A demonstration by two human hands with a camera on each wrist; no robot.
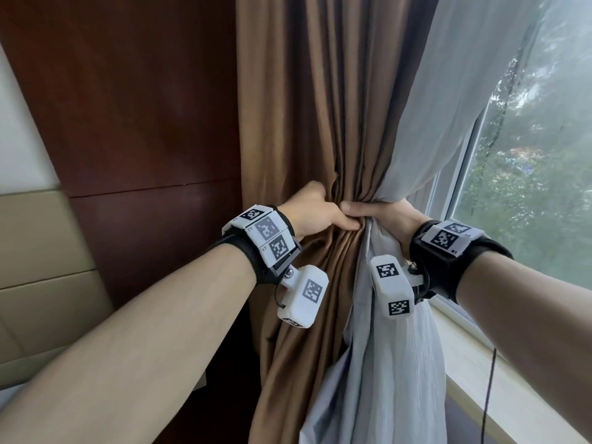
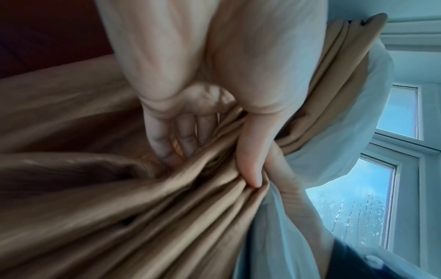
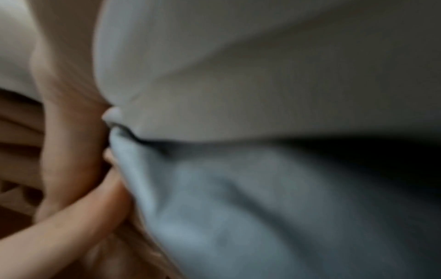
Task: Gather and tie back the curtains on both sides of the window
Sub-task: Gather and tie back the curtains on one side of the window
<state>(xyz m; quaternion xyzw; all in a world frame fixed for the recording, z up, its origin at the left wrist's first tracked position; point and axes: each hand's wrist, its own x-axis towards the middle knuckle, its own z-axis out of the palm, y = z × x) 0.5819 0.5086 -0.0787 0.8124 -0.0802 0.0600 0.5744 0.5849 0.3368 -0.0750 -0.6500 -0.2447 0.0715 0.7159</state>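
Mid-frame in the head view: my left hand (image 1: 315, 213) grips the bunched brown curtain (image 1: 307, 123) — right hand (image 1: 389, 219) grips the pale sheer curtain (image 1: 448, 107) beside it. Thumbs touching. Window (image 1: 538, 149) at right.

The heavy curtain (image 1: 320, 123) is being hung to the left of the sheer curtain (image 1: 448, 107), and both are being bunched together at one point. The left hand (image 1: 315, 213) is being wrapped round the bunch from the left, the right hand (image 1: 384, 216) from the right, with the thumbs lying just beside each other in front. The wall panel (image 1: 128, 107) is being seen to the left of the curtains, the window (image 1: 538, 155) to the right behind the sheer curtain, and the sill (image 1: 480, 363) below it.
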